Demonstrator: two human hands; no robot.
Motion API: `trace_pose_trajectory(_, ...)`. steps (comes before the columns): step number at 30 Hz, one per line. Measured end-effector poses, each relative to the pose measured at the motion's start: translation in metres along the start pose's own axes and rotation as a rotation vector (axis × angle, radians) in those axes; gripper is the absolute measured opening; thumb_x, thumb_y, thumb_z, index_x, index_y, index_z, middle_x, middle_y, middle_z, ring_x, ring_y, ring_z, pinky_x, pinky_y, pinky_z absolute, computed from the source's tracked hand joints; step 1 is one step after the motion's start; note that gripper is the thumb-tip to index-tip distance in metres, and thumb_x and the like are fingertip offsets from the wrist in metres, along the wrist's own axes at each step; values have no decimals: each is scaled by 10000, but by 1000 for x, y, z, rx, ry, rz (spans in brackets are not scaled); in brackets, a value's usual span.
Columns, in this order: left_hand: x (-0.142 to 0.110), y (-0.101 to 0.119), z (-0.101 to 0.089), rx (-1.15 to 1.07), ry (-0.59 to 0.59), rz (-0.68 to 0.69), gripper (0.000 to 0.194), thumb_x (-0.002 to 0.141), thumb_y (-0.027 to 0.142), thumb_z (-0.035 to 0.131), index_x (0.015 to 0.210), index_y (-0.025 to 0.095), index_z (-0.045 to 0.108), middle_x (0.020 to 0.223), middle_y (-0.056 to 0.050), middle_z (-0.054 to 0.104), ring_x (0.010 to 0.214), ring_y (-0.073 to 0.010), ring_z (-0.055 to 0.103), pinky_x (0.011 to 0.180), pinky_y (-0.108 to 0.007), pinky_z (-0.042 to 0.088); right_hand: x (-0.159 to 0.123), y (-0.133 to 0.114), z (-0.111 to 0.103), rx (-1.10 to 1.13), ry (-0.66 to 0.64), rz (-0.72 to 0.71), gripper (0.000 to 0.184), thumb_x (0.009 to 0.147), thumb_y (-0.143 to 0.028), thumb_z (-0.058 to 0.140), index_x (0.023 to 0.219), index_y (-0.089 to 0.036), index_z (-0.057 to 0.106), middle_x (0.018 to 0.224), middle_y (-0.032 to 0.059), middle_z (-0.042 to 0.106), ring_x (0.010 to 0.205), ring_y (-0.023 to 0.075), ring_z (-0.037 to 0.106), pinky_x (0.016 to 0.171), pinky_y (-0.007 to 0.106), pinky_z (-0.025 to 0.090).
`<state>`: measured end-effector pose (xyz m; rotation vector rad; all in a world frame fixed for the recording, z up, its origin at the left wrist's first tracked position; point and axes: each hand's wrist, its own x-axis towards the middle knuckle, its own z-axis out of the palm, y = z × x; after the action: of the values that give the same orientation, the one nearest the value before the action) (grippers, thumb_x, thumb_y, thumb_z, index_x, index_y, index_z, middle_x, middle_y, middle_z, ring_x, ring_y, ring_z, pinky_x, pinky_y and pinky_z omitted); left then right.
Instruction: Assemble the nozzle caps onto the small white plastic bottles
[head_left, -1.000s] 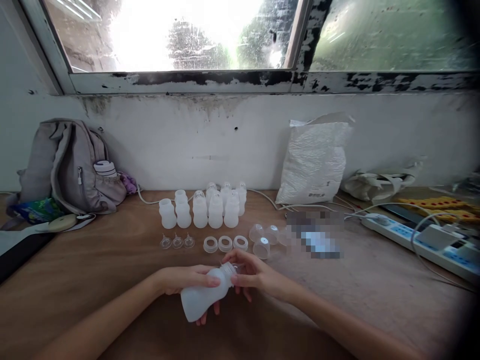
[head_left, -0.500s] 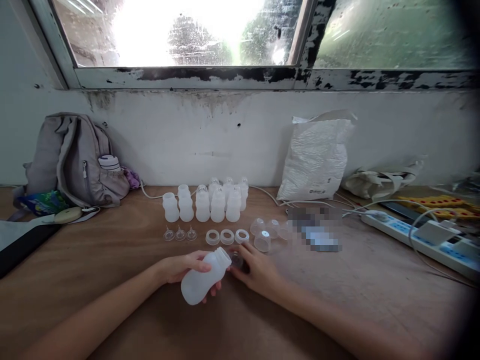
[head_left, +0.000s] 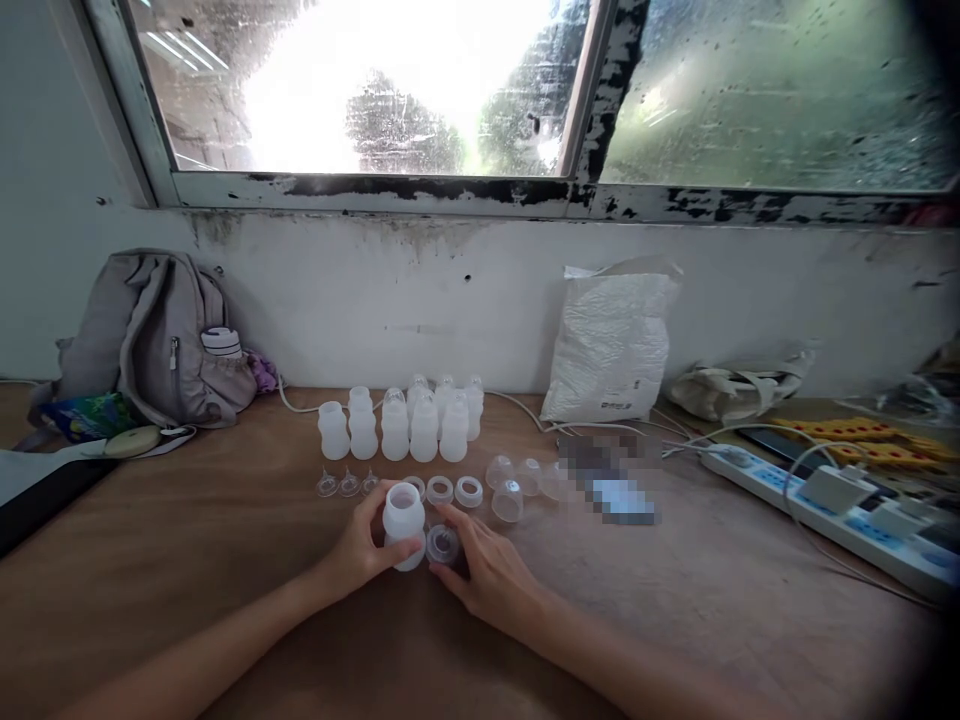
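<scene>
My left hand is closed around a white, translucent baby bottle, which stands upright with its open neck facing up. Just to its right, my right hand grips a collar ring with a clear nipple between thumb and fingers. Beyond my hands lie several loose parts: clear nipples on the left, white collar rings in the middle, partly hidden by the bottle, and clear dome caps on the right. Behind them stand uncapped bottles and several capped bottles.
A grey backpack sits on the left by the wall, a dark flat object in front of it. A white plastic bag leans on the wall. Cables and a power strip occupy the right, beside a blurred-out item.
The bottle has gone from tilted to upright, its mouth now facing up. My right hand has moved slightly left and down, bringing the collar ring close beside the bottle. The camera view has tilted up.
</scene>
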<state>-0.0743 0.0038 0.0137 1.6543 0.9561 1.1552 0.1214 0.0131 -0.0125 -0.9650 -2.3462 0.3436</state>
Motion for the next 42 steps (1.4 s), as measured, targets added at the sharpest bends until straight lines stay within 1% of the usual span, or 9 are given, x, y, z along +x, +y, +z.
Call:
trace_pose_trajectory(5,0,-5,0,94,42,-32,506,652,331,649,1075,183,413,1015,-62,523,961,-213,497,847,-316,397,1,0,-1,-7,-19,1,566,753,-260,517,1266,-213,284,1170,96,503,1033,231,491,850,385,418)
trace_pose_trajectory(9,-2,9,-5,223,64,41,631,678,309,629,1211,205,309,1233,-108,399,1088,-230,434,920,-349,356,1,0,-2,-9,-24,-17,552,764,-255,498,1267,-210,276,1195,92,487,1053,237,472,867,391,404)
trace_pose_trajectory(13,1,36,-16,443,148,112,264,773,321,506,1012,210,498,1183,-82,450,1093,-218,433,891,-334,373,2,-2,-4,-27,-39,-15,512,765,-249,496,1241,-191,313,1160,95,510,1028,236,485,857,383,412)
trace_pose_trajectory(17,11,57,-23,664,76,60,217,787,373,469,741,192,580,1044,-57,554,1026,-215,481,853,-314,382,2,-4,-4,-49,-42,-11,489,765,-249,493,1223,-187,334,1122,99,527,1007,236,498,842,377,422)
trace_pose_trajectory(25,15,71,-19,875,-172,79,255,771,411,462,725,187,576,1004,-17,565,595,-95,518,602,-227,404,2,-3,-4,-61,-28,-33,459,769,-237,477,1207,-178,353,1115,103,527,999,231,498,839,378,422)
trace_pose_trajectory(29,7,73,-22,920,-203,108,192,782,345,437,761,193,552,891,-8,569,622,-111,517,601,-221,395,1,-2,-3,-62,-3,-50,454,770,-231,476,1203,-173,350,1117,102,527,1008,223,496,837,363,426)
trace_pose_trajectory(34,5,82,-34,917,-179,85,108,765,286,454,785,198,514,917,-8,560,687,-125,527,652,-225,405,0,-3,-4,-70,-23,-19,455,763,-216,480,1195,-178,343,1099,86,530,976,208,501,831,347,430)
trace_pose_trajectory(39,7,81,-38,853,-365,9,103,789,278,432,792,203,503,914,3,542,675,-109,525,659,-213,405,1,-4,-8,-45,-84,6,435,746,-216,495,1162,-196,369,1051,70,543,927,207,506,805,349,431)
trace_pose_trajectory(42,8,72,-32,793,-402,-3,89,781,253,439,736,192,484,959,0,520,707,-103,521,667,-201,407,2,-2,-9,-9,-108,-10,446,733,-211,510,1158,-199,373,1050,65,543,943,207,493,819,345,418)
